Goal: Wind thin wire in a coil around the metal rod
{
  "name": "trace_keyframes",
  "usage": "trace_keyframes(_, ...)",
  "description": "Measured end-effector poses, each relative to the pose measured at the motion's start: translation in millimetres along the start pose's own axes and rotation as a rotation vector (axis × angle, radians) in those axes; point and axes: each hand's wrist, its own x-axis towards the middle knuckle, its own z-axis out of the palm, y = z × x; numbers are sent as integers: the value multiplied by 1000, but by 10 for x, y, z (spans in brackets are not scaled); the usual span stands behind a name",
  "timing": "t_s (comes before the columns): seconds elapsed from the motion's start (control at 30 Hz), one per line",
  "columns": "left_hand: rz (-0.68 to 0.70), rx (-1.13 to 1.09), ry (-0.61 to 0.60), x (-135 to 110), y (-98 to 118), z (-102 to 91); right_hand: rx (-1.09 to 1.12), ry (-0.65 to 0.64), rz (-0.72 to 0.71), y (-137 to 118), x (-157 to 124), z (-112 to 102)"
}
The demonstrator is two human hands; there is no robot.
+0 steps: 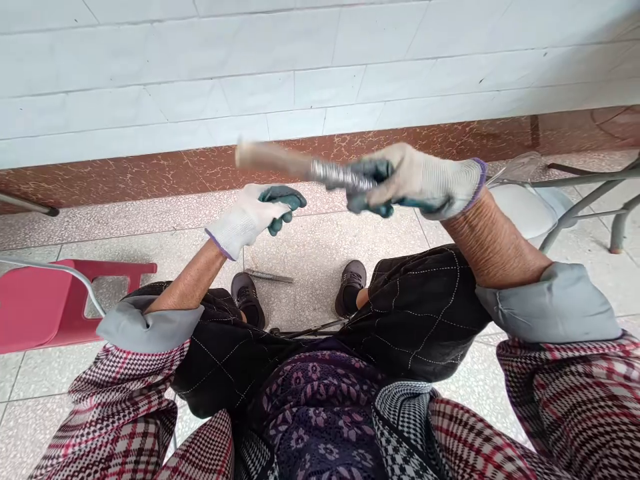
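I sit and look down at my lap and feet. My right hand (410, 183), in a white glove with dark green fingertips, is closed round a long rod (305, 167) with a shiny threaded middle and a pale, blurred end that points left. My left hand (260, 213), gloved the same way, is a little lower and to the left of the rod, with its fingers curled in; nothing shows in them. The two hands are apart.
A short grey metal piece (269, 275) lies on the tiled floor between my shoes. A red plastic chair (45, 303) with a metal frame is at the left. A pale chair seat (525, 207) on metal legs is at the right. A white tiled wall is ahead.
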Motion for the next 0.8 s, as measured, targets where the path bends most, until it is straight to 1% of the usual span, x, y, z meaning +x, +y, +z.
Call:
trace_keyframes(0.03,2,-37,-23,11,-6,53,59,78,-1,-22,24,6)
trace_keyframes(0.07,9,-60,-51,20,-16,110,70,158,6,-27,66,12)
trace_keyframes(0.1,17,-69,-83,25,-27,165,28,238,24,-15,123,17)
trace_keyframes(0.13,19,-62,-124,27,-38,213,-68,308,45,14,188,19)
trace_keyframes(0.17,19,-46,-159,24,-46,250,-209,354,61,55,255,19)
trace_keyframes(0.2,19,-27,-191,19,-49,273,-378,372,72,102,317,19)
trace_keyframes(0.23,18,-10,-210,11,-45,280,-548,366,82,149,369,20)
trace_keyframes(0.3,11,28,-195,-5,-26,247,-815,276,125,227,430,37)
trace_keyframes(0.33,5,59,-161,-11,-15,212,-888,197,162,252,437,54)
trace_keyframes(0.4,-18,142,-77,-14,-7,121,-930,8,223,280,408,100)
trace_keyframes(0.47,-35,215,-19,-7,-30,28,-863,-186,209,293,341,142)
trace_keyframes(0.5,-41,231,-4,-1,-54,-12,-778,-274,181,297,301,154)
trace_keyframes(0.57,-39,212,-10,11,-114,-75,-523,-412,126,299,227,154)
trace_keyframes(0.6,-38,195,-22,17,-144,-96,-377,-447,104,291,197,144)
trace_keyframes(0.63,-41,180,-44,24,-170,-109,-238,-450,82,274,175,130)
trace_keyframes(0.67,-47,165,-69,32,-190,-114,-114,-415,49,248,159,116)
trace_keyframes(0.7,-51,148,-93,40,-204,-108,-9,-347,11,212,152,105)
trace_keyframes(0.77,-41,100,-126,55,-214,-71,142,-139,-43,127,163,99)
trace_keyframes(0.8,-28,69,-145,60,-212,-40,185,-24,-44,88,180,104)
